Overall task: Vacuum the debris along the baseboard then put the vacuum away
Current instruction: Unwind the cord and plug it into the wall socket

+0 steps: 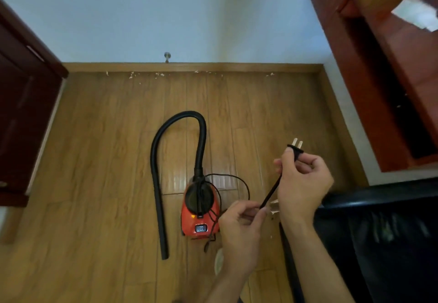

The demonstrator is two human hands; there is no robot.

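Currently your right hand (305, 179) pinches the black plug (295, 148), prongs up, your left hand (239, 222) pinches its cord (270, 193) lower down, and the red vacuum (200, 217) sits on the floor (94, 160), well apart from the debris (132, 75) along the baseboard (237, 67).

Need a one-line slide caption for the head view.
Right hand holds the plug, left hand pinches the cord; red vacuum sits on the floor, debris lies along the baseboard.
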